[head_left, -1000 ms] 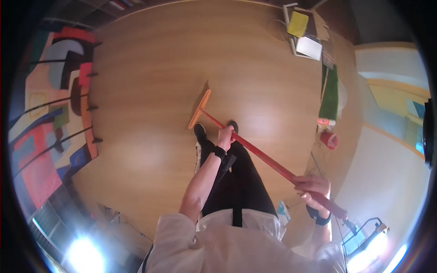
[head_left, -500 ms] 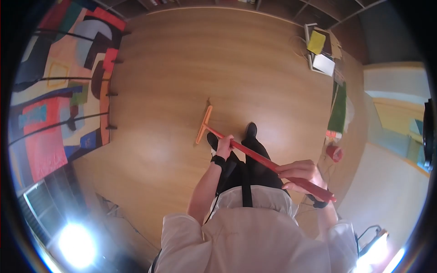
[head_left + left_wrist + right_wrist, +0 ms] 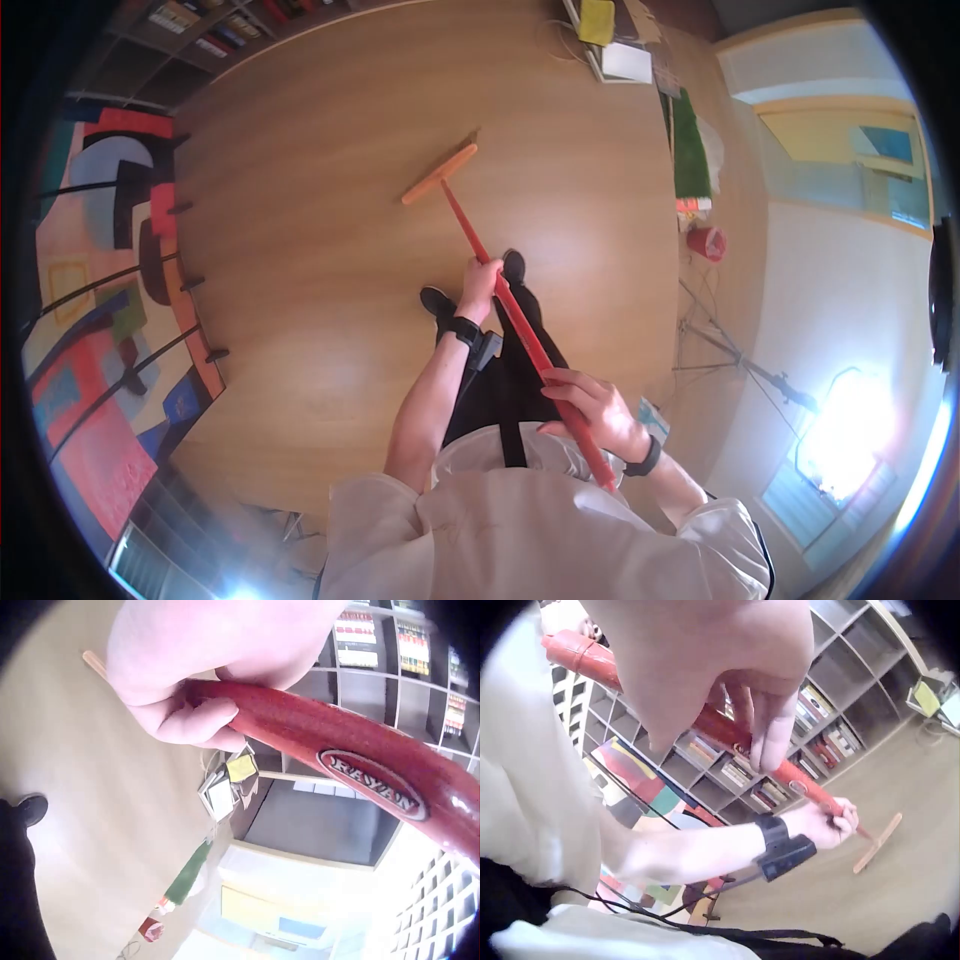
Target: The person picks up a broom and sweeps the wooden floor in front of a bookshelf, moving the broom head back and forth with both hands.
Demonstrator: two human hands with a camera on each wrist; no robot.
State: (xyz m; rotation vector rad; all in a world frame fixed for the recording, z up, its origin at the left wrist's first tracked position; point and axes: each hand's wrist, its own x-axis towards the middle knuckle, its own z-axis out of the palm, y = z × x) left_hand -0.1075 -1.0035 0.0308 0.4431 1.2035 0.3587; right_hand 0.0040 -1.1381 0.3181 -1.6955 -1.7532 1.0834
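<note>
A long red pole (image 3: 522, 328) with an orange crossbar head (image 3: 440, 174) slants from the floor area ahead up to the person's waist. The left hand (image 3: 481, 283) grips the pole's middle; its fingers curl round it in the left wrist view (image 3: 202, 675). Farther up, near the thick upper end, the right hand (image 3: 597, 408) holds the pole, thumb on one side and fingers on the other, also seen in the right wrist view (image 3: 727, 675). An oval label (image 3: 373, 784) shows on the pole. Whether the head touches the floor I cannot tell.
Wooden floor (image 3: 330, 250) lies around the feet. Colourful painted panels (image 3: 110, 300) stand at the left, shelves (image 3: 130, 60) behind them. At the right are frames (image 3: 627, 63), green material (image 3: 689, 150), a red bucket (image 3: 707, 243) and a lamp stand (image 3: 738, 355).
The pole has swung steeper, its head moving forward, away from the feet. The right hand has come in closer to the body, still holding the pole. The head view has turned.
</note>
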